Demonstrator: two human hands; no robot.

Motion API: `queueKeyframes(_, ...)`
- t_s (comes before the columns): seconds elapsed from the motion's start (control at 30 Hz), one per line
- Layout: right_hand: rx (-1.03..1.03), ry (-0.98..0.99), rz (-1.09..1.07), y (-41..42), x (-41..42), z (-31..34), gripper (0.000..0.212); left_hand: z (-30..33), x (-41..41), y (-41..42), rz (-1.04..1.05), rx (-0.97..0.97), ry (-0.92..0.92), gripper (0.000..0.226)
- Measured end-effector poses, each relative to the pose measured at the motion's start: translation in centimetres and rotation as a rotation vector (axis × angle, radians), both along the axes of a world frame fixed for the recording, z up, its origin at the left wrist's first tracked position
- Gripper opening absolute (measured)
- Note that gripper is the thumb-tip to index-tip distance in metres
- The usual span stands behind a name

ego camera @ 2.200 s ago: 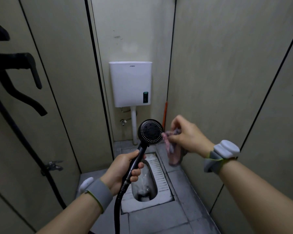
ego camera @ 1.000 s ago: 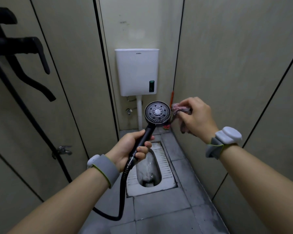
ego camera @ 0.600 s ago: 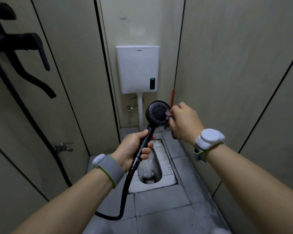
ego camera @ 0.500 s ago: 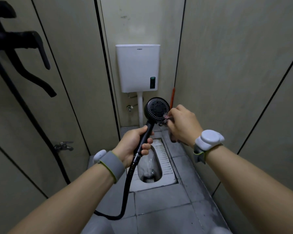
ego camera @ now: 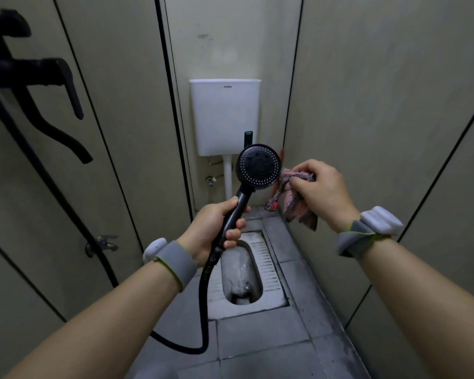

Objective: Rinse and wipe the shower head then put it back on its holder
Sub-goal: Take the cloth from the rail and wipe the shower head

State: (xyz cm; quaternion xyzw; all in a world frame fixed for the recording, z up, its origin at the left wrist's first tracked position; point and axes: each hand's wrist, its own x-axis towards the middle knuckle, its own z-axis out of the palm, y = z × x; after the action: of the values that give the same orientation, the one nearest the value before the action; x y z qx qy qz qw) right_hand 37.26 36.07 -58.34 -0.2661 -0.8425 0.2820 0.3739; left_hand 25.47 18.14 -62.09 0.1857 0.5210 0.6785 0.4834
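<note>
While I stand in this narrow stall, panel walls (ego camera: 381,86) close me in on both sides, with a white cistern (ego camera: 225,116) on the far wall and a squat pan (ego camera: 241,274) set in the tiled floor (ego camera: 257,335) below. On the left wall hangs black pipework (ego camera: 33,77); I judge the holder is up there, though I cannot pick it out. A black hose (ego camera: 203,302) loops down near the floor and climbs to the shower head (ego camera: 258,167), which my left hand (ego camera: 216,228) grips by the handle, fingers wrapped round, nozzle face turned toward me. My right hand (ego camera: 320,192) pinches a bunched pink cloth (ego camera: 290,198) just right of the head; whether it touches the rim I cannot tell. Wiping seems under way. If the handle is wet, it could twist or slip in my grip when I press the cloth against the face, and the slack hose could snag as I lift toward the left wall.
</note>
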Motion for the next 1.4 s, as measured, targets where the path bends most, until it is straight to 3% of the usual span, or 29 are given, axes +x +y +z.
queueKeyframes(0.1, 0.017, 0.003, 0.009, 0.1, 0.0, 0.7, 0.011, 0.0, -0.9, -0.3, 0.140, -0.072, 0.499, 0.026)
queueKeyframes(0.17, 0.027, 0.008, 0.011, 0.1, 0.0, 0.9, 0.011, 0.6, -1.8, -0.6, 0.173, -0.055, 0.737, 0.024)
queueKeyframes(0.27, 0.019, 0.027, 0.006, 0.2, 0.0, 1.2, 0.012, 2.2, -2.8, -0.9, 0.174, 0.005, 0.949, 0.022)
queueKeyframes(0.43, 0.011, 0.062, 0.024, 0.2, -0.1, 1.9, 0.013, 3.8, -3.8, -1.5, 0.197, 0.110, 1.129, 0.022)
queueKeyframes(0.57, 0.073, 0.147, 0.034, -0.2, -0.1, 2.9, 0.011, 3.8, -3.6, -1.2, 0.199, 0.156, 0.990, 0.022)
queueKeyframes(0.7, 0.260, 0.244, -0.005, -1.1, -0.3, 3.8, 0.010, 2.5, -2.5, -0.2, 0.246, 0.118, 0.755, 0.029)
queueKeyframes(0.93, 0.540, 0.172, -0.039, -1.1, -1.4, 5.1, 0.015, 1.9, -0.7, 0.6, 0.212, 0.075, 0.503, 0.027)
queueKeyframes(1.1, 0.747, 0.067, -0.092, -0.7, -2.0, 4.2, 0.012, 1.8, 0.5, 1.0, 0.181, 0.075, 0.444, 0.033)
queueKeyframes(1.4, 0.663, 0.084, -0.194, -1.5, -2.3, 1.8, 0.008, 2.0, 1.5, 1.3, 0.231, 0.103, 0.505, 0.026)
